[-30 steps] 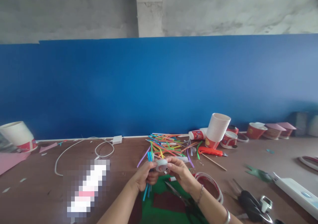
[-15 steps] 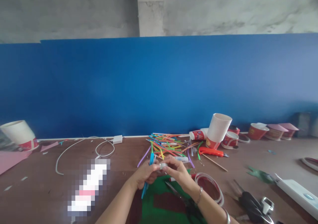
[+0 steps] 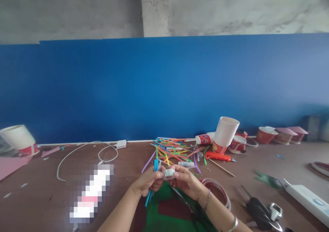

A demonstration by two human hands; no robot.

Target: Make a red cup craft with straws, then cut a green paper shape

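My left hand (image 3: 151, 180) is closed around several blue straws (image 3: 149, 197), whose tops stick up above the fingers. Between both hands is a small roll of clear tape (image 3: 169, 173), pinched on its left side by my left thumb and finger. The fingers of my right hand (image 3: 186, 180) grip the roll's right side. Beneath the hands lies green paper (image 3: 159, 211) with dark scissors (image 3: 183, 199) on it. Just beyond the hands is a pile of colourful straws (image 3: 172, 149).
Stacked paper cups (image 3: 226, 132), an orange cutter (image 3: 218, 155) and a wooden stick (image 3: 222, 167) lie behind to the right. Nearer are a tape ring (image 3: 218, 190), black-handled tool (image 3: 259, 211) and white glue gun (image 3: 308, 201). A white cable (image 3: 61, 163) curves at left.
The tape roll has turned and shows more of its ring between the fingers. My right hand has shifted slightly down, uncovering more of the white tube behind it.
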